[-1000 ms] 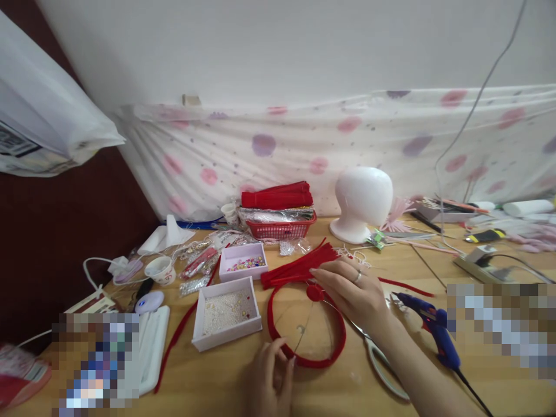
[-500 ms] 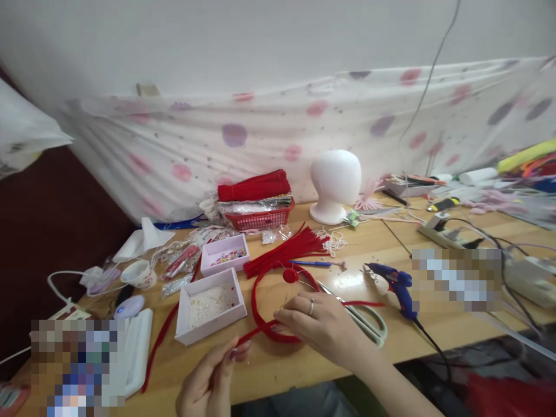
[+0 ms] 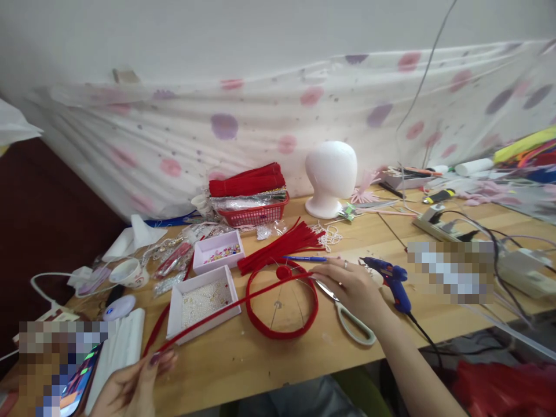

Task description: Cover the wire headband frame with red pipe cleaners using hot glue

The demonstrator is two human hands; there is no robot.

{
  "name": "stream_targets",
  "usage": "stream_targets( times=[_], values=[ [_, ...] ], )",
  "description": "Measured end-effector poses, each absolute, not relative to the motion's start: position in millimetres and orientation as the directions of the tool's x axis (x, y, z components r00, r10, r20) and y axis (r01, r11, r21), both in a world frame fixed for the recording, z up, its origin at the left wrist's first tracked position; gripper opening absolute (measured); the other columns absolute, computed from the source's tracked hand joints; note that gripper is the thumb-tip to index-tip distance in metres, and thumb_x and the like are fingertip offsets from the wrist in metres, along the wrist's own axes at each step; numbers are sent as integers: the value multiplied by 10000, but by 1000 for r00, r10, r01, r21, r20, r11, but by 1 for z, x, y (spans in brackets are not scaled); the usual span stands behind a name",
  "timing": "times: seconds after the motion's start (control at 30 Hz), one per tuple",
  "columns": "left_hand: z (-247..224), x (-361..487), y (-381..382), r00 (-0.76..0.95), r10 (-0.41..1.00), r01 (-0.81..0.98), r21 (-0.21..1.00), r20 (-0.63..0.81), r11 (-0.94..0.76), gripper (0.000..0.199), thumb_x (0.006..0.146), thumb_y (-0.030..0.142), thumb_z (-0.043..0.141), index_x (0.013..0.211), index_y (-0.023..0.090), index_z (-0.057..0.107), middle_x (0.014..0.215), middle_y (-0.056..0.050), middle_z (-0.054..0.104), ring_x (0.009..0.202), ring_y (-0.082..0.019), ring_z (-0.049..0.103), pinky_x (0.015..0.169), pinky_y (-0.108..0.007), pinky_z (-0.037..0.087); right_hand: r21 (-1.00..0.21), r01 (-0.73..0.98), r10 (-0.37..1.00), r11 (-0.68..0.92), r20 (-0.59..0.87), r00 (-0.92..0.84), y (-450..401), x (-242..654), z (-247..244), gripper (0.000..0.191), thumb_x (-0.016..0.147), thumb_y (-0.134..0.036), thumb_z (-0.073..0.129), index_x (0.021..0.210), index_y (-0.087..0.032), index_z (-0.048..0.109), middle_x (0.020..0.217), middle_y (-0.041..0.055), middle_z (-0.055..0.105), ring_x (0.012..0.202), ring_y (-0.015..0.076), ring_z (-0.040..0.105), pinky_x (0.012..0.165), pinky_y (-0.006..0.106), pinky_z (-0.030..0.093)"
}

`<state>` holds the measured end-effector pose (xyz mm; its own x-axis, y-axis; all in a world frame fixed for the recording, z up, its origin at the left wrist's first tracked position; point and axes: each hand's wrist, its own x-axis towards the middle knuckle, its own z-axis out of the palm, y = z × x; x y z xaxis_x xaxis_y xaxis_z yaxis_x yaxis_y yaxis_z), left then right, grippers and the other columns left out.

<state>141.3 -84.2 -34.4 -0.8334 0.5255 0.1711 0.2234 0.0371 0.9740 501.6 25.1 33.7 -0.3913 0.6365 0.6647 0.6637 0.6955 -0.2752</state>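
A long red pipe cleaner (image 3: 204,326) is stretched slantwise between my hands. Its lower left end is pinched in my left hand (image 3: 134,379), near the table's front edge. Farther up and to the right, my right hand (image 3: 350,289) pinches the other end. Beneath the strip lies a red-wrapped hoop (image 3: 281,336) with thin wires across it. A small red round piece (image 3: 284,273) sits at the hoop's far side. Scissors with pale handles (image 3: 357,333) lie under and beside my right hand.
Two white boxes hold beads, the nearer box (image 3: 176,315) under the strip. A bundle of red pipe cleaners (image 3: 278,246), a blue pen (image 3: 304,259) and a white foam head (image 3: 330,174) stand beyond. At right are a blue glue gun (image 3: 393,281) and a power strip (image 3: 434,223).
My hands have moved apart, left hand toward the lower left, right hand up and right. The pipe cleaner is now drawn out long between them, and the hoop is uncovered.
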Motion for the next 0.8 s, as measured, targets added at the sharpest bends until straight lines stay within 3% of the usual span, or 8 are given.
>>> stream_targets(
  times=[0.13,0.23,0.33,0.43,0.57,0.63,0.73,0.8],
  values=[
    [4,153,-72,-808,552,253,968,207,7,420,595,551,821,746,199,649,610,-8,732,568,-207,712,615,-320,625,-377,680,681,629,689,-248,51,504,34,218,1003,-293,545,932,-220,738,826,37,759,712,164,705,666,260,533],
    [12,140,-74,-859,444,271,962,253,-23,348,665,478,810,805,197,661,685,8,745,620,-168,708,693,-287,618,-399,702,699,589,688,-195,85,506,33,245,996,-337,533,955,-210,738,876,65,763,764,197,708,703,299,547],
    [-2,115,-90,-910,361,235,971,205,40,318,705,457,775,846,194,664,719,8,738,622,-155,698,655,-260,606,-421,737,737,529,659,-153,118,508,28,286,981,-383,527,973,-188,736,866,91,760,734,216,698,692,340,554],
    [-18,93,-101,-861,485,273,944,153,187,386,700,512,698,908,189,665,856,-52,769,640,-198,721,561,-282,602,-443,767,785,463,607,-124,133,508,22,377,958,-456,533,1079,-146,709,830,108,750,616,203,669,588,338,543],
    [-19,73,-81,-677,727,549,737,114,395,387,825,460,477,1054,208,660,1043,-93,772,724,-243,760,518,-303,577,-469,789,830,398,549,-92,119,510,20,407,957,-506,517,1112,-173,692,872,118,750,608,216,683,534,337,527],
    [-16,65,-59,-635,765,615,669,105,418,293,846,377,496,1018,227,679,941,-64,787,716,-235,754,629,-319,586,-473,796,845,378,527,-88,103,513,22,374,945,-525,531,1067,-219,707,862,114,748,611,233,693,524,347,520],
    [-16,57,-26,-536,838,720,574,102,390,198,831,243,567,975,214,700,1013,-83,789,935,-260,740,873,-356,553,-484,795,853,365,517,-78,74,520,26,323,936,-530,526,1021,-272,702,895,118,752,641,248,716,525,358,535],
    [-19,56,-9,-463,883,773,521,74,362,164,820,192,626,961,194,710,1023,-105,782,1005,-272,717,923,-375,526,-445,838,847,317,531,-38,55,523,25,292,940,-532,502,1027,-314,676,919,117,765,652,265,725,561,396,554]
  ],
)
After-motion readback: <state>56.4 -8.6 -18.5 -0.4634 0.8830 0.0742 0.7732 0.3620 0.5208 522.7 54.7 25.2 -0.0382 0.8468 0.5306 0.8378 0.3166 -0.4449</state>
